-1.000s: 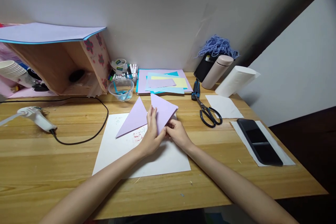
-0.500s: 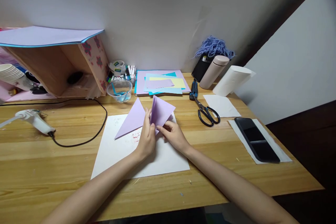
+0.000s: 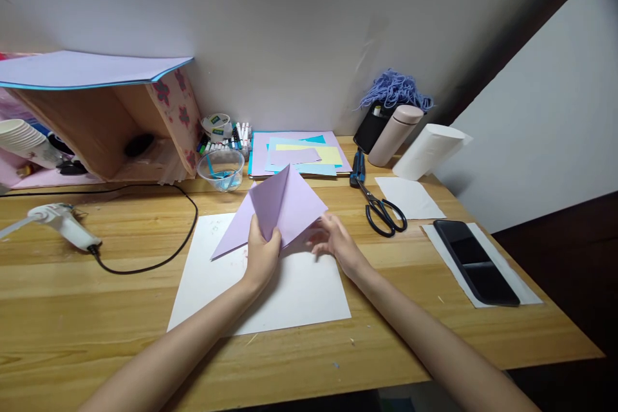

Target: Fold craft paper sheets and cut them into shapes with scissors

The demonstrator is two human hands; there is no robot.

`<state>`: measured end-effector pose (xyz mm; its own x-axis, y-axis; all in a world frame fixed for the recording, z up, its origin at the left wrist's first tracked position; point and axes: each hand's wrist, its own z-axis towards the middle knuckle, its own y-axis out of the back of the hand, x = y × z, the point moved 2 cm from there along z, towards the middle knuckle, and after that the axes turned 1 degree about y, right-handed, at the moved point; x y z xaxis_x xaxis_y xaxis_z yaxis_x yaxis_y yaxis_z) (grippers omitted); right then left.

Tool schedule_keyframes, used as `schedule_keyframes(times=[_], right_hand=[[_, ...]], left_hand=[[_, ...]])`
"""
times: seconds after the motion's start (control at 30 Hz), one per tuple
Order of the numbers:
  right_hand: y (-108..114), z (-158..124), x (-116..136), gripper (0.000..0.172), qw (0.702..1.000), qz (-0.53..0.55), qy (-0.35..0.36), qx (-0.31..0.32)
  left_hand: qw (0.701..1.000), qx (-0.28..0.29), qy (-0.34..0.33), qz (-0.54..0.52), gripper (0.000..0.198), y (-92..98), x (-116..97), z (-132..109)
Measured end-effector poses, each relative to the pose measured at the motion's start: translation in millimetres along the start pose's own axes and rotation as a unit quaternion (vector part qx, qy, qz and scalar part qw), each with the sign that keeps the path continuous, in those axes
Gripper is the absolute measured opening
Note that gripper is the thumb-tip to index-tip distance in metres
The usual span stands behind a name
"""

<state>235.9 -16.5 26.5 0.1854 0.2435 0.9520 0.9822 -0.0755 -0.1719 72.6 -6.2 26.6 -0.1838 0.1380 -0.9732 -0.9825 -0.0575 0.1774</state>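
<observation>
left hand (image 3: 262,254): grip pinched on folded lilac paper sheet (image 3: 284,206), raised flap | paper: over white paper sheet (image 3: 290,293) on wooden table (image 3: 96,296) | right hand (image 3: 338,241): fingers spread, beside paper's right corner | black scissors (image 3: 383,212) right

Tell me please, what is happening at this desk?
A person is folding a lilac paper over a white sheet on the desk. The left hand grips the paper's lower edge and lifts a flap; the right hand is beside it, fingers spread. Scissors and a phone lie to the right, untouched.
</observation>
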Motion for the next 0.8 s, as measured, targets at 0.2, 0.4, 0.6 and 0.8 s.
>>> schedule_keyframes(times=[0.2, 0.4, 0.6, 0.8], right_hand=[[23.5, 0.8, 21.6, 0.049, 0.999, 0.016, 0.029, 0.009], [24.4, 0.5, 24.4, 0.037, 0.992, -0.088, 0.008, 0.091], [38.0, 8.6, 23.8, 0.027, 0.994, -0.105, -0.002, 0.009], [54.6, 11.7, 32.4, 0.018, 0.99, -0.14, -0.011, -0.019]], left_hand=[[0.999, 0.045, -0.002, 0.002, 0.036, -1.3, -6.5, -0.7], [0.991, 0.131, -0.005, -0.006, 0.033, -2.5, -4.7, 0.1], [0.97, 0.181, -0.075, 0.146, 0.037, 27.6, -4.3, 24.4], [0.91, 0.21, -0.112, 0.34, 0.078, 74.1, 3.7, 54.3]])
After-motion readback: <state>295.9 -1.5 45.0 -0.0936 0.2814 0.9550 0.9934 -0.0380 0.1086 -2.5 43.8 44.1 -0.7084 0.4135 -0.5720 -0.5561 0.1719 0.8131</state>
